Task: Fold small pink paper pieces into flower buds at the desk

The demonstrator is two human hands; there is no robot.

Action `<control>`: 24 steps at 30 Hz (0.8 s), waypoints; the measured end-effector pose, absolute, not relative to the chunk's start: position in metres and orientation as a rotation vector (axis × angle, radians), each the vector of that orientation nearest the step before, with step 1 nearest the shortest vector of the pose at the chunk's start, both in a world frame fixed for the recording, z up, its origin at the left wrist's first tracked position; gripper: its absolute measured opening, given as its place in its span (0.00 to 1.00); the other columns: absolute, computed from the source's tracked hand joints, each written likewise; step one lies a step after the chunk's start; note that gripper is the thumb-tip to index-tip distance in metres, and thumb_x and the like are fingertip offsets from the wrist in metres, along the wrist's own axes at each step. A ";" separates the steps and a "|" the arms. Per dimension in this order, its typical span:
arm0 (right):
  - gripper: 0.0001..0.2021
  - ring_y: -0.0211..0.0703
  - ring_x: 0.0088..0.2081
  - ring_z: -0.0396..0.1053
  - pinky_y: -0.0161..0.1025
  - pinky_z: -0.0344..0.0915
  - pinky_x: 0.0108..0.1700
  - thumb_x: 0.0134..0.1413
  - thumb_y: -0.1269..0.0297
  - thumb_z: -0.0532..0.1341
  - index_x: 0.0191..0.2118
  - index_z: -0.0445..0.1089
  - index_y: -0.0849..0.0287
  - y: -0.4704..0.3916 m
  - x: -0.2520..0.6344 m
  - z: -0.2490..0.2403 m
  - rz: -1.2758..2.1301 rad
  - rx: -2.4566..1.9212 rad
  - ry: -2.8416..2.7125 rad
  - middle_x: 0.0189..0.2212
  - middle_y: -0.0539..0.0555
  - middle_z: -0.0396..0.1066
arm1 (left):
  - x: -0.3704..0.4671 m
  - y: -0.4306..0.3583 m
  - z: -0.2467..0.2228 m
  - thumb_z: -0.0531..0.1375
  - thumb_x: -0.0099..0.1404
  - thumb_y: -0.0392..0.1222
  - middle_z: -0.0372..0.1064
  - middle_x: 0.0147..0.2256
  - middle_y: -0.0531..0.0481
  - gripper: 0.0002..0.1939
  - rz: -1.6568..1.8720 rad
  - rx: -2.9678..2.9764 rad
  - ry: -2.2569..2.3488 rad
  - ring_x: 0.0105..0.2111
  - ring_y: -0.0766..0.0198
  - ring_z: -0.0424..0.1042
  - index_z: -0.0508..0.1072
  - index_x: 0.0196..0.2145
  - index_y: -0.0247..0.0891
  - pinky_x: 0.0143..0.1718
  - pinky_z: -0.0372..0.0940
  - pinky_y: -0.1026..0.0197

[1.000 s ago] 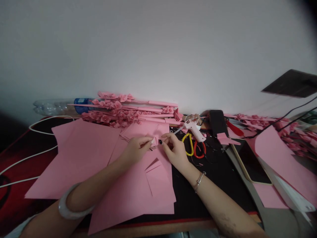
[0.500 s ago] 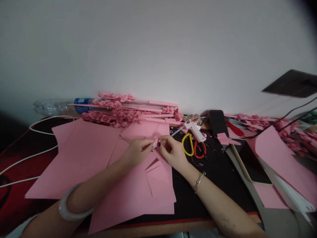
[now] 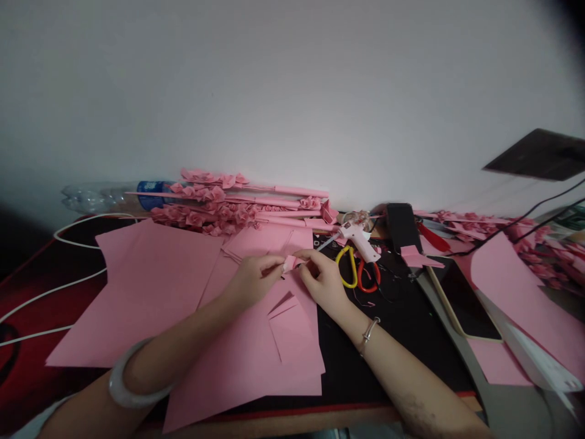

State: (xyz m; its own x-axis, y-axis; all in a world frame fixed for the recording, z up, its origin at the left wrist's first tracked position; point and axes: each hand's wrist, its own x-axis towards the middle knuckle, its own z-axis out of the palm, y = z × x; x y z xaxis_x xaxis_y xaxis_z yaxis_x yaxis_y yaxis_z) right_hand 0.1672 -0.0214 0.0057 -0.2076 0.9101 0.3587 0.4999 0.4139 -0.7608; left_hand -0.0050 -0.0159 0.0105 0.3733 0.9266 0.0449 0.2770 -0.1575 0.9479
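Note:
A small folded piece of pink paper (image 3: 289, 263) is held between my two hands above the pink sheets (image 3: 247, 360). My left hand (image 3: 256, 277) pinches its left side between thumb and fingers. On the other side, the thumb and fingertips of my right hand (image 3: 323, 279) grip its right edge. Folded pink paper squares (image 3: 292, 332) lie on the sheets just below my hands. Another large pink sheet (image 3: 141, 292) is spread to the left.
Pink paper flowers (image 3: 233, 214) and a plastic bottle (image 3: 100, 196) lie along the wall. Right of my hands are a glue gun (image 3: 360, 239), scissors (image 3: 346, 267) with yellow and red handles, a black box (image 3: 402, 224) and a phone (image 3: 468, 305). White cables curve at the left.
The small paper has turned a little and shows a broader, paler face. The fingertips of my right hand have shifted slightly along its right side. My left hand has hardly moved.

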 end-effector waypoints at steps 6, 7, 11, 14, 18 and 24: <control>0.15 0.38 0.33 0.66 0.34 0.61 0.32 0.51 0.78 0.53 0.39 0.72 0.57 -0.020 0.168 0.007 0.640 -1.068 -1.835 0.35 0.54 0.68 | -0.001 -0.014 0.010 0.57 0.58 0.42 0.72 0.32 0.49 0.12 0.852 1.342 0.998 0.35 0.62 0.70 0.75 0.35 0.33 0.39 0.68 0.57; 0.15 0.38 0.33 0.65 0.34 0.62 0.32 0.51 0.79 0.53 0.39 0.72 0.57 -0.020 0.168 0.007 0.642 -1.064 -1.828 0.35 0.54 0.68 | 0.000 -0.013 0.009 0.57 0.58 0.43 0.72 0.33 0.49 0.12 0.844 1.319 0.980 0.36 0.61 0.70 0.75 0.36 0.33 0.40 0.68 0.57; 0.14 0.37 0.30 0.64 0.34 0.61 0.30 0.49 0.79 0.55 0.38 0.72 0.57 -0.020 0.167 0.007 0.616 -1.091 -1.801 0.34 0.53 0.67 | 0.000 -0.014 0.009 0.59 0.57 0.43 0.72 0.34 0.49 0.11 0.841 1.277 0.959 0.36 0.62 0.71 0.75 0.35 0.34 0.42 0.68 0.55; 0.12 0.36 0.28 0.63 0.33 0.61 0.28 0.50 0.77 0.56 0.36 0.73 0.58 -0.020 0.168 0.007 0.596 -1.097 -1.811 0.33 0.53 0.66 | 0.000 -0.015 0.013 0.60 0.56 0.44 0.72 0.32 0.49 0.11 0.830 1.233 0.967 0.35 0.63 0.70 0.75 0.34 0.34 0.42 0.68 0.56; 0.10 0.36 0.28 0.64 0.33 0.62 0.28 0.51 0.76 0.56 0.36 0.72 0.59 -0.020 0.168 0.010 0.559 -1.074 -1.861 0.33 0.54 0.66 | 0.000 -0.015 0.017 0.62 0.54 0.45 0.72 0.31 0.51 0.11 0.830 1.156 0.971 0.34 0.64 0.70 0.75 0.32 0.34 0.41 0.69 0.57; 0.14 0.41 0.42 0.67 0.39 0.66 0.43 0.50 0.76 0.54 0.42 0.70 0.59 -0.021 0.166 0.011 0.511 -1.004 -1.979 0.40 0.57 0.67 | -0.001 -0.015 0.019 0.62 0.54 0.44 0.70 0.28 0.52 0.09 0.866 1.045 0.990 0.32 0.64 0.70 0.74 0.29 0.34 0.40 0.69 0.56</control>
State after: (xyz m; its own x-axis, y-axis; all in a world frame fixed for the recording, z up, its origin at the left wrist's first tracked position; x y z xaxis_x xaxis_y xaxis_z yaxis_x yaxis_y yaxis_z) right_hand 0.1664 -0.0209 0.0108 -0.3287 0.8027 0.4977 0.4617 0.5963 -0.6567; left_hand -0.0005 -0.0147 0.0195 0.3205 0.9188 -0.2302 -0.1056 0.2762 0.9553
